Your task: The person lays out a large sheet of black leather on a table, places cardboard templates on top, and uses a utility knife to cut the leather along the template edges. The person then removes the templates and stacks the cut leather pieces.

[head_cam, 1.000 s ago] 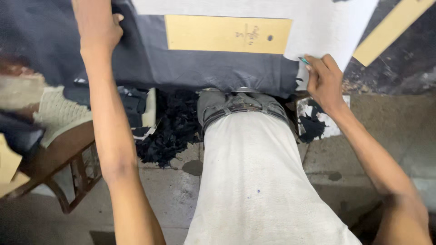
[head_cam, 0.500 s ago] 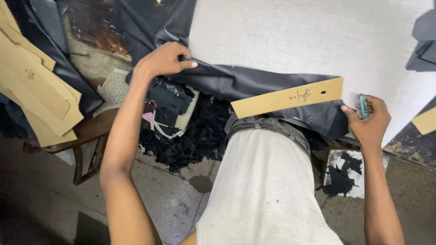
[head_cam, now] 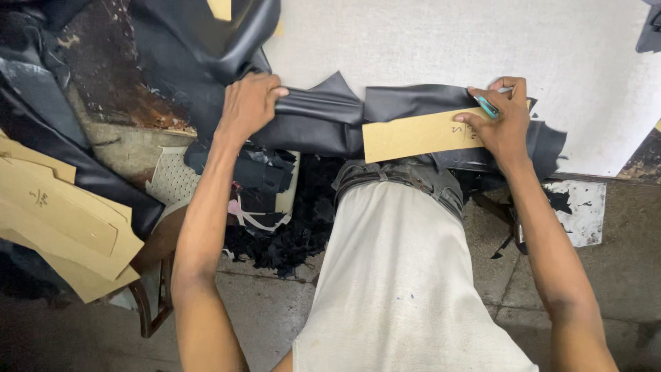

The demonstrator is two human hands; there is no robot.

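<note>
Leather sheet (head_cam: 323, 117), dark, bunched at bench edge: left hand (head_cam: 246, 103) closed around its fold. Right hand (head_cam: 501, 118) pins tan card template (head_cam: 413, 136) flat on it, teal marker (head_cam: 487, 105) pinched in fingers. Pull leather taut leftward, keep template pressed firm.

I work in a leather-cutting workshop: black leather sheets (head_cam: 206, 48) drape over my white cutting table (head_cam: 427, 41), cardboard patterns (head_cam: 62, 227) pile up beside it, and black offcuts (head_cam: 289, 241) litter the bare concrete floor (head_cam: 275, 303).
</note>
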